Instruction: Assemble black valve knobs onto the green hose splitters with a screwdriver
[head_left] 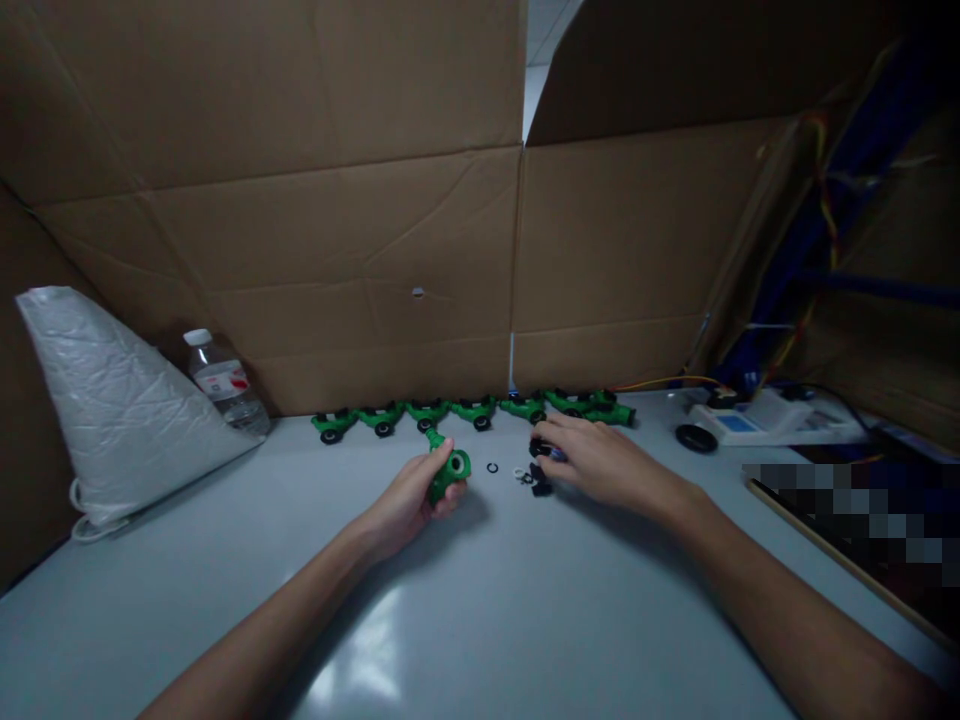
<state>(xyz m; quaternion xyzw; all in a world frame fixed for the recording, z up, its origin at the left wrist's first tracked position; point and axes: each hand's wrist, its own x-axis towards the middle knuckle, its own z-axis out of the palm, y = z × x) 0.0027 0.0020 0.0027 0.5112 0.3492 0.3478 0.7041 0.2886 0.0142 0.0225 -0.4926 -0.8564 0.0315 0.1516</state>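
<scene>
Behind the left hand's (405,508) green part (451,470), similar parts (474,410) line the cardboard (337,300)

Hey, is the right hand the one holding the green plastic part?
No, the green part is gripped in the left hand, while the right hand reaches over the small black pieces on the table.

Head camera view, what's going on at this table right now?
A person works at a pale table walled in by cardboard. The left hand grips a green plastic fitting. The right hand has its fingertips on small black parts, beside a loose black ring; whether it grips one is unclear. A row of green fittings lines the cardboard, with a water bottle at the far left.
</scene>
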